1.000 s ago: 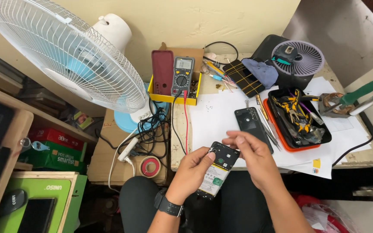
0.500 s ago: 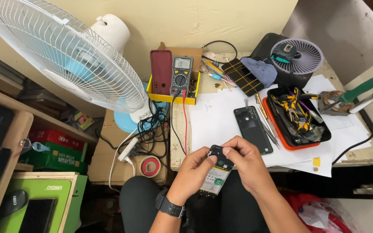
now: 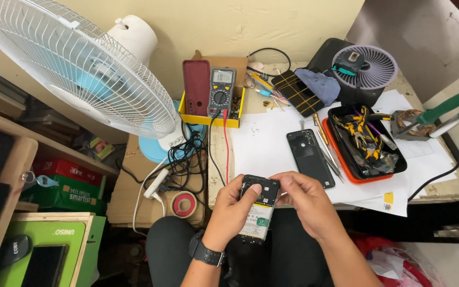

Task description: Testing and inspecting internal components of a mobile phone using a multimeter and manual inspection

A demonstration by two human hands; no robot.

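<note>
Both hands, left hand [image 3: 236,204] and right hand [image 3: 301,197], are clamping their grip on the opened phone [image 3: 257,208], held off the bench's [image 3: 272,154] front edge; slipping fingers risk dropping it.

The opened phone [image 3: 258,208] is largely hidden under both hands' fingers [image 3: 252,190], its small parts beneath them too tiny to tell.

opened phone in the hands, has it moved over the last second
Yes. The opened phone, held by the left hand and right hand, has dropped slightly toward the person, farther from the black back cover on the paper.
</note>
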